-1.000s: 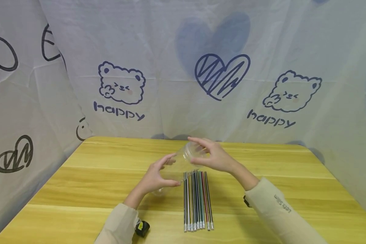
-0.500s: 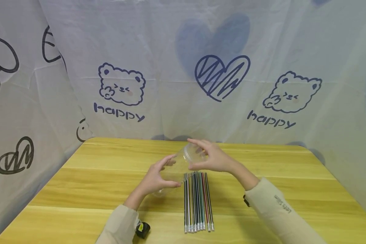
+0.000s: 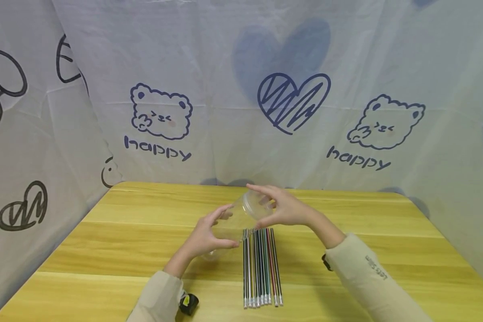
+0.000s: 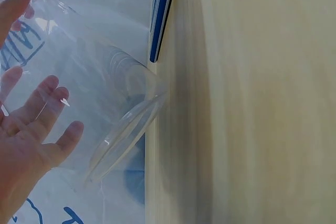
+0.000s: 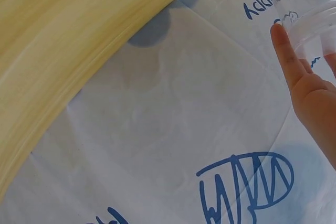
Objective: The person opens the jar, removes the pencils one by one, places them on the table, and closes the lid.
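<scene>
A clear plastic jar (image 3: 230, 227) is held tilted above the table between both hands. My left hand (image 3: 203, 235) grips its body, thumb on the near side and fingers on the far side. Around the ringed upper right end curls my right hand (image 3: 287, 208), with the thumb at the near edge. Nothing shows inside the see-through jar. Just below and to its right, several pencils (image 3: 261, 268) lie side by side, silver ends toward me; the jar overlaps their far tips. In the left wrist view the jar (image 4: 113, 103) shows its flared round end close over the wood.
The yellow wood table (image 3: 116, 241) reaches back to a white cloth (image 3: 233, 147) printed with hearts and bears. A black wrist camera (image 3: 189, 304) sits by the left sleeve, and another dark device (image 3: 327, 262) by the right sleeve.
My right thumb has shifted slightly to the right and down along the jar's ringed end, and the right forearm has moved a little right. The left hand and the pencils stay in place.
</scene>
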`<state>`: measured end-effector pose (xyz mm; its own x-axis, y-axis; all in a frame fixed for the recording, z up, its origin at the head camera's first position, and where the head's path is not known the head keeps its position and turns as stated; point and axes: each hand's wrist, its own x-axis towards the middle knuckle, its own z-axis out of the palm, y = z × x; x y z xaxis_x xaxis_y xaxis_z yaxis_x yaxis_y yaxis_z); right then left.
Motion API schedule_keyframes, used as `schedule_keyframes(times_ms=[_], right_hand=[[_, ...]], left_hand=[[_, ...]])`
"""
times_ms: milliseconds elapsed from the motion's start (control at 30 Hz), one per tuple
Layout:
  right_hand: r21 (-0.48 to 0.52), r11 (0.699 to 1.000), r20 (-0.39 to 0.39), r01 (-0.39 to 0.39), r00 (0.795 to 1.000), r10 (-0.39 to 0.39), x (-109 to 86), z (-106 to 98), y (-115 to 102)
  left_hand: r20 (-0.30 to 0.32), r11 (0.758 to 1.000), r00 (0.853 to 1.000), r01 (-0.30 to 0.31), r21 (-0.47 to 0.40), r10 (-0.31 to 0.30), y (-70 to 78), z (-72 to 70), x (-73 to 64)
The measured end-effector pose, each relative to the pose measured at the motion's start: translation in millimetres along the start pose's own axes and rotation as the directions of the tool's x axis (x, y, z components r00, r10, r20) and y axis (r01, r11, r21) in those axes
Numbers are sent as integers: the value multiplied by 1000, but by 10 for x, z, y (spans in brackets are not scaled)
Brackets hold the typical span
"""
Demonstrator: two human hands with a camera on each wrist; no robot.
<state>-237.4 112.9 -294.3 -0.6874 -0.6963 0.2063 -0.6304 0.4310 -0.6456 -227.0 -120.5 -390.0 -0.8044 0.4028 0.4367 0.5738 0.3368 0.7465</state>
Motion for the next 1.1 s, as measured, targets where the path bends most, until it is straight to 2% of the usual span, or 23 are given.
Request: schedule_keyframes(times_ms=[267,500,767,933,1100], right_hand=[[-54,996,-75,-70,995,66,4,26,-22],[-126,979,-168,-158,976,136,10,79,-83],[-175,962,-173,-209,969,179,11,106,-97],[-208,962,-155,-175,977,144,-3,88,-99],[-57,997,-118,-47,992,40,-34,6,-79]], left_hand=[[8,1000,1000,15,-2,-15,24,-5,-7],[12,1000,1000,9,17,-9,33,2,-4],[18,999,1000,2,33,-2,37,8,-1],[23,999,1000,2,33,-3,34,10,-2],[18,1000,1000,5,31,-5,31,18,3]])
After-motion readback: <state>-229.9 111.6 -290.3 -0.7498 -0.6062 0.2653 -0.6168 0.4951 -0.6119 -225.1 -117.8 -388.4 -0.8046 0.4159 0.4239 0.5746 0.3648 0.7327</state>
